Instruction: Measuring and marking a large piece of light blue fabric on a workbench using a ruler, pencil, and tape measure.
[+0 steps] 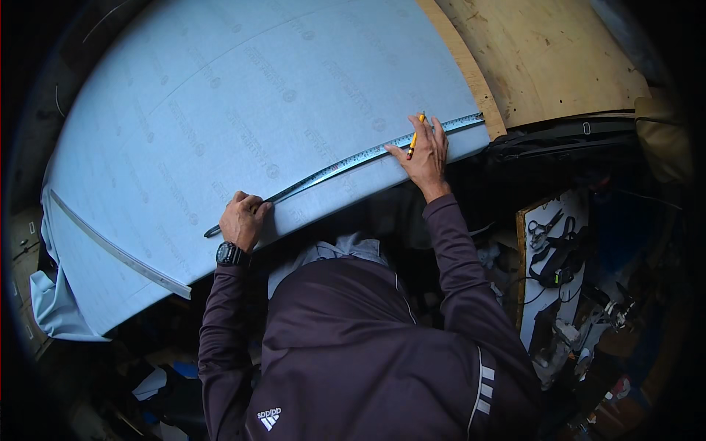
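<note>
Pale sheet material (242,99) with faint repeated print covers the work surface before me. A metal measuring tape (336,165) runs along its near edge, with its right end at a wooden strip (463,60). My left hand (241,220) grips the tape's left part, knuckles up, near the edge. A dark rounded tip (212,231) pokes out to its left; I cannot tell what it belongs to. My right hand (427,151) holds a yellow pencil (415,138) between its fingers. That hand also rests on the tape, its thumb at the graduations.
A metal straightedge (118,242) lies slantwise at the left, overhanging the near edge. Loose material (55,308) hangs from the left corner. Plywood (546,55) lies at upper right. Scissors (543,227) and a black strap (560,259) lie on a white board (529,308) at lower right.
</note>
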A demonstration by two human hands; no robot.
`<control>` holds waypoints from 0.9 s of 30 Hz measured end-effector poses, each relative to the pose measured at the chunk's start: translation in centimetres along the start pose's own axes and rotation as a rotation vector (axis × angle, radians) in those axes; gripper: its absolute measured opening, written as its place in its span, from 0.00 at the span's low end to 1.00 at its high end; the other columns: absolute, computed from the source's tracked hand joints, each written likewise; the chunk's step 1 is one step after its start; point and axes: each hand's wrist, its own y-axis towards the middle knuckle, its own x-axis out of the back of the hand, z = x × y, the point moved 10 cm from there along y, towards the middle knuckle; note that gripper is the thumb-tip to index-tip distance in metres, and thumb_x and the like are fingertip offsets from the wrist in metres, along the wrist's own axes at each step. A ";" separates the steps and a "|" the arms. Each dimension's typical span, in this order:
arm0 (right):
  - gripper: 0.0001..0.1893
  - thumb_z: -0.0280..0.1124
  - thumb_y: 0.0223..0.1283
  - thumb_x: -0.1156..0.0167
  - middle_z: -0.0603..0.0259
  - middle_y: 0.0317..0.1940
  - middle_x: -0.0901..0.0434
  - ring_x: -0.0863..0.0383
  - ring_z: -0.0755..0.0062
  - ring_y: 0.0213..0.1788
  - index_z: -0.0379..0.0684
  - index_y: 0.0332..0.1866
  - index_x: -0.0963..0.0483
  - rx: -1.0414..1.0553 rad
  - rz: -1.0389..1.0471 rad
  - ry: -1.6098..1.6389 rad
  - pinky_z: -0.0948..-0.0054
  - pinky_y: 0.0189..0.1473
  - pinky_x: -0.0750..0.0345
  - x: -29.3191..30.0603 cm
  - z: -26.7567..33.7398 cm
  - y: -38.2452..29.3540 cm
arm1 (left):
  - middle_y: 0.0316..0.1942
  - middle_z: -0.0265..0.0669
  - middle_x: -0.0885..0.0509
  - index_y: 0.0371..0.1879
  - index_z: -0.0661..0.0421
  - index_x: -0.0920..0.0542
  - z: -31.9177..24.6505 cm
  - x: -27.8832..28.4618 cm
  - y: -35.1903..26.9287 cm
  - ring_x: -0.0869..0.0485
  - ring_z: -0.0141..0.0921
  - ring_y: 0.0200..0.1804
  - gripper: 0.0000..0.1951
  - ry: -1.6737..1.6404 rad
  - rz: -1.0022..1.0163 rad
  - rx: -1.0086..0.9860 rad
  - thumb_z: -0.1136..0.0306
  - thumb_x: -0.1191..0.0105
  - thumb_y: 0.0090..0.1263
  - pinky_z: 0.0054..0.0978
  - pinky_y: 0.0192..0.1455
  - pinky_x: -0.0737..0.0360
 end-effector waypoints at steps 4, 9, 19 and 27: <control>0.48 0.59 0.44 0.23 0.47 0.68 0.27 0.39 0.39 0.75 0.43 0.70 0.31 -0.135 0.133 -0.036 0.45 0.74 0.42 -2.0 -2.0 0.1 | 0.41 0.34 0.15 0.38 0.48 0.09 -0.4 0.4 -0.1 0.15 0.39 0.47 0.12 0.018 -0.016 -0.013 0.54 0.34 0.65 0.37 0.48 0.18; 0.48 0.56 0.42 0.21 0.49 0.67 0.26 0.36 0.39 0.73 0.42 0.69 0.30 -0.121 0.122 -0.039 0.48 0.72 0.35 -2.3 -2.5 0.2 | 0.41 0.37 0.16 0.44 0.48 0.11 0.4 0.7 -0.8 0.15 0.40 0.47 0.14 0.002 -0.031 -0.062 0.53 0.35 0.67 0.36 0.47 0.18; 0.47 0.52 0.45 0.21 0.49 0.71 0.30 0.40 0.41 0.76 0.42 0.71 0.32 -0.122 0.158 0.000 0.51 0.76 0.39 -2.7 -1.9 -0.1 | 0.38 0.37 0.17 0.41 0.49 0.11 21.4 5.8 -6.1 0.15 0.41 0.43 0.14 -0.040 -0.001 0.052 0.53 0.35 0.67 0.37 0.45 0.20; 0.46 0.50 0.47 0.21 0.49 0.71 0.30 0.41 0.42 0.77 0.43 0.71 0.32 -0.188 0.215 0.014 0.52 0.76 0.39 -2.6 -1.5 0.2 | 0.39 0.36 0.16 0.38 0.48 0.10 23.7 5.6 -6.4 0.14 0.41 0.45 0.13 0.127 0.003 0.099 0.53 0.36 0.68 0.38 0.47 0.19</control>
